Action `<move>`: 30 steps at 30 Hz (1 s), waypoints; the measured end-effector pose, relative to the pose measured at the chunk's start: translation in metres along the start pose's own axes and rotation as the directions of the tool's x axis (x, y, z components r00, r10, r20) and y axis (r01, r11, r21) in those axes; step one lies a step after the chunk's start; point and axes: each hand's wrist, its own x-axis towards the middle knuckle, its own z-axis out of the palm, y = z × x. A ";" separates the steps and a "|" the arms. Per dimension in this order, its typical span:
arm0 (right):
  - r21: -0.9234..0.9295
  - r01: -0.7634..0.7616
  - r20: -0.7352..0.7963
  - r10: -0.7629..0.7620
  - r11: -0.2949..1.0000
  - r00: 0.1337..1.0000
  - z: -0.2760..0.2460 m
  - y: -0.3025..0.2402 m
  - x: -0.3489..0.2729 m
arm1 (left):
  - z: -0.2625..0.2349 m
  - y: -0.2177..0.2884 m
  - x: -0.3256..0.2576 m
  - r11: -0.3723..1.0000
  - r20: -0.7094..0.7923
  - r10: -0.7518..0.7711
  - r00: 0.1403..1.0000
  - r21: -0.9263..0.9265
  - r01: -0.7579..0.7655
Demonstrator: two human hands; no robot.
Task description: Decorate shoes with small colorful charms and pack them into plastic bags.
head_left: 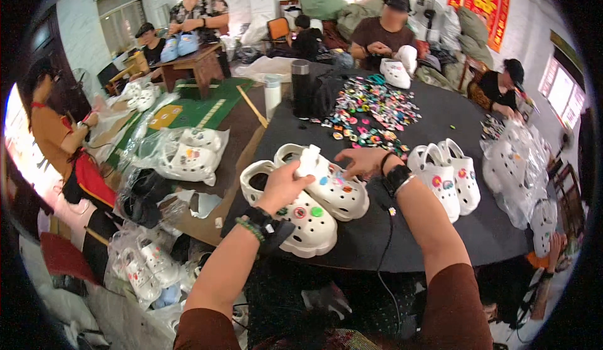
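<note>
Two white clogs lie side by side on the dark table before me, their toes toward me. The left clog (pixel 308 227) carries round green and red charms; the right clog (pixel 342 200) has blue, pink and orange ones. My left hand (pixel 286 185) is closed around a small white piece (pixel 309 160) above the clogs; its exact kind is unclear. Over the right clog's far side, my right hand (pixel 365 161) has its fingers bent but apart, with nothing visible in them. Another pair of charmed white clogs (pixel 443 183) stands to the right.
Loose colourful charms (pixel 377 111) are heaped beyond my hands. A black bottle (pixel 300 80) and a white bottle (pixel 272 96) stand at the far left. Bagged clogs (pixel 512 168) lie at right, and a cable (pixel 382 265) hangs over the near edge. Several people work around.
</note>
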 end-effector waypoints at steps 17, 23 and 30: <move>0.256 -0.155 0.135 0.124 0.954 0.983 0.010 -0.024 0.010 | -0.008 -0.007 -0.003 1.000 -0.008 -0.019 1.000 0.002 0.019; 0.302 -0.049 0.039 0.039 0.952 0.998 0.010 0.016 0.012 | -0.003 0.015 -0.005 0.986 0.041 -0.121 0.992 -0.112 0.125; 0.174 -0.032 -0.033 0.039 0.984 0.999 0.016 -0.006 -0.002 | 0.000 0.005 -0.005 0.997 0.040 -0.041 0.998 -0.069 0.044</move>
